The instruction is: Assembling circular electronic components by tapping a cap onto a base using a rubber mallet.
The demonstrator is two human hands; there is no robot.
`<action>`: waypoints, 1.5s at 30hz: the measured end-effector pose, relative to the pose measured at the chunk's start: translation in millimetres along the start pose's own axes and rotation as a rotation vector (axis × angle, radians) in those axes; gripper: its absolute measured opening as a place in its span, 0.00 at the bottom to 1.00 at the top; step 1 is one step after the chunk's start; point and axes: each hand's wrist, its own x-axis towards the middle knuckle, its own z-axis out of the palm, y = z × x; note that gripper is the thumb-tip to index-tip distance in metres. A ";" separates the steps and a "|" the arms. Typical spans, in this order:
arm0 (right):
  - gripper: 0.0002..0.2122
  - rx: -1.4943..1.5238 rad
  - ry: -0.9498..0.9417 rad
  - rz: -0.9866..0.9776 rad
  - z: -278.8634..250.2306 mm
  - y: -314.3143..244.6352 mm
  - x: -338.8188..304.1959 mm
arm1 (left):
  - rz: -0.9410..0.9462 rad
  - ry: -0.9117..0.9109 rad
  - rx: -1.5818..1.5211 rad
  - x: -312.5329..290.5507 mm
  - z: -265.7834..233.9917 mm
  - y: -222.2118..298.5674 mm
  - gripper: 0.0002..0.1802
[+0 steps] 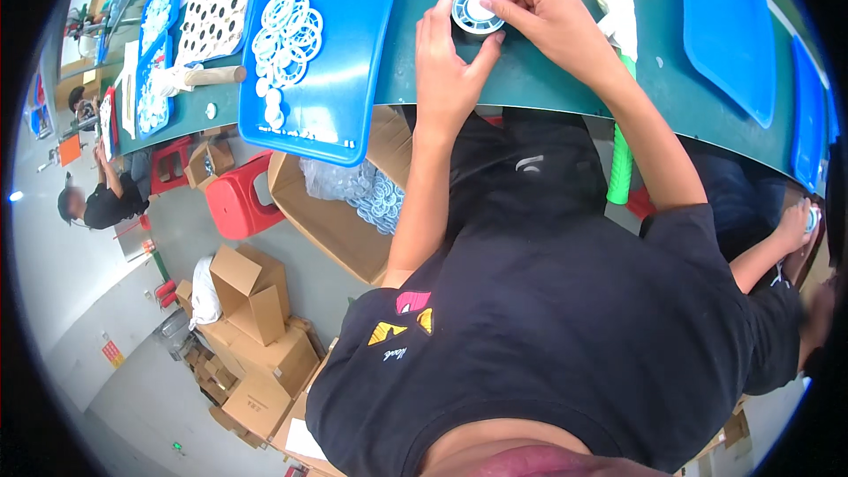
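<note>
Over the green table, both my hands are at a round white spoked part (477,14) with a dark rim and a short wire sticking out. My left hand (446,66) grips its side between thumb and fingers. From the right, my right hand (534,9) closes thumb and forefinger on the small white disc at its centre. Left of my hands lies a blue tray (340,106) bearing several loose white spoked rings (287,40) and a few small white discs (273,110).
A green-handled tool (622,159) wrapped in white plastic overhangs the table edge. A wooden-handled tool (212,76) lies at left. Another blue tray (729,26) is at right. Below stand an open carton (309,225) and a red stool (237,197). A co-worker's hand (795,225) shows at far right.
</note>
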 end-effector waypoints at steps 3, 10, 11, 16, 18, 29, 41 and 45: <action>0.12 0.011 -0.015 0.005 2.5 -2.4 0.1 | -0.011 -0.018 -0.005 0.2 -1.5 -1.7 0.38; 0.15 -0.047 -0.046 -0.022 -1.6 -29.6 48.4 | 0.022 -0.016 -0.122 1.7 -5.8 4.8 0.45; 0.17 -0.070 -0.112 -0.096 0.5 -38.8 67.3 | 0.020 -0.009 -0.110 0.4 -8.5 3.9 0.45; 0.11 -0.564 -0.122 -0.373 73.9 3.3 151.5 | 0.032 -0.078 -0.085 3.2 -7.6 2.0 0.39; 0.09 -0.607 -0.141 -0.374 94.1 4.6 162.6 | 0.054 -0.097 0.006 0.0 -9.5 1.4 0.34; 0.07 -0.538 -0.350 -0.330 110.9 26.7 186.9 | -0.023 -0.058 -0.120 3.0 -12.1 7.5 0.23; 0.12 -0.083 -0.317 -0.536 37.8 -4.8 150.2 | -0.040 -0.049 -0.161 -1.5 -6.6 8.8 0.27; 0.10 -0.242 -0.195 -0.539 -6.8 20.6 111.6 | 0.033 -0.040 -0.103 -0.1 -6.8 8.4 0.30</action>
